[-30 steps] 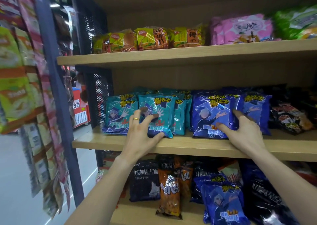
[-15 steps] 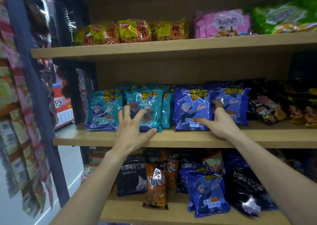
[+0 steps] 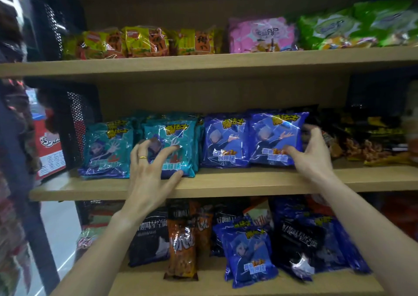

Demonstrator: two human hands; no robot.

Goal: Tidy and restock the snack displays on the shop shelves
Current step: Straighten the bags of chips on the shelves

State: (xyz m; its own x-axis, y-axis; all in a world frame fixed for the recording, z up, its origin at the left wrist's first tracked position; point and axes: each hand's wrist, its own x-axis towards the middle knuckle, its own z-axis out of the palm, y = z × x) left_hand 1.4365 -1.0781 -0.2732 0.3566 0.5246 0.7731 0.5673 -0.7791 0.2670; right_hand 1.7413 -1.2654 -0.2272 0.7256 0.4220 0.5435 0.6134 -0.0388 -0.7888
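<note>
Right hand [image 3: 313, 158] shifted to right blue packet [image 3: 274, 137] | wooden shelf [image 3: 226, 184]

The wooden middle shelf [image 3: 226, 184] carries teal snack bags [image 3: 106, 148] on its left, blue snack bags [image 3: 226, 142] in the centre and dark packets [image 3: 366, 142] on its right.

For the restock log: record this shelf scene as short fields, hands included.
left hand: fingers spread on a teal bag, middle shelf
right hand: grips the right edge of a blue bag
middle shelf: teal bags left, blue bags centre, dark bags right
top shelf: yellow-orange, pink, green bags
bottom shelf: black, orange, blue bags, untidy
</note>
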